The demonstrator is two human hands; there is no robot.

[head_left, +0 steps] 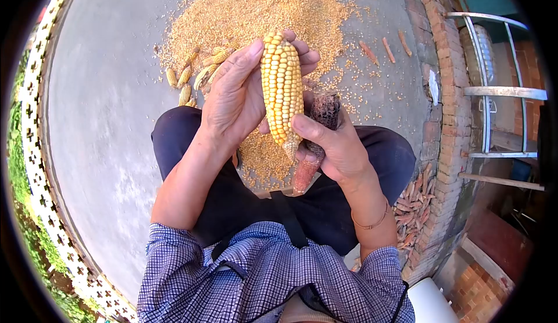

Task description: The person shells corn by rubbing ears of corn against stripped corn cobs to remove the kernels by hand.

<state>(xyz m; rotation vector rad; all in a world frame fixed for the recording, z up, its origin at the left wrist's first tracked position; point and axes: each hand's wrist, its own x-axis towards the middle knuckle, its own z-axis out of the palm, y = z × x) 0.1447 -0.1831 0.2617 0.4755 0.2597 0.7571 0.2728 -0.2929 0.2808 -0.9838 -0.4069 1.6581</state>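
Observation:
An ear of corn (282, 87), covered in yellow kernels, stands nearly upright between my hands. My left hand (237, 93) is closed around its left side and back, with fingertips showing near the top. Against the lower end of the ear presses the thumb of my right hand (337, 151). That hand is also closed on a stripped corn cob (324, 112), dark at the top and reddish below; whether this is one cob or two pieces I cannot tell. Loose kernels (264, 157) lie on the ground between my legs.
Beyond my hands spreads a large pile of kernels (232, 18). Several unshelled ears (203, 77) lie at its left front. Bare cobs (388, 50) rest to the right, with a heap of cobs (415, 201) by the brick edging (450, 90). A metal frame (485, 90) stands farther right.

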